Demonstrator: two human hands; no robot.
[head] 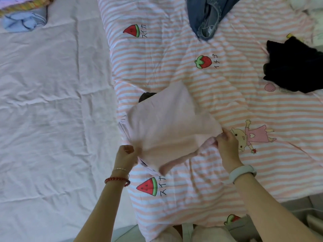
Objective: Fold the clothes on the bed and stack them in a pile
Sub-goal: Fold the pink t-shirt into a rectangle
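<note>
A pale pink garment [167, 124] lies partly folded on the pink-striped quilt [201, 180], blurred as if moving. My left hand [126, 156] grips its near left edge. My right hand [227, 142] pinches its right corner, where a rolled hem or strap [183, 158] trails toward me. A dark patch [146, 96] peeks out from under the garment's far left side. Denim jeans [208, 14] lie crumpled at the top of the quilt. A black garment [295, 67] sits bunched at the right edge.
A light blue garment [22, 21] and a striped, colourful fabric [22, 4] lie at the top left on the pale lilac sheet [52, 110]. White items [312, 13] sit at the top right corner. The bed's near edge is at the bottom right.
</note>
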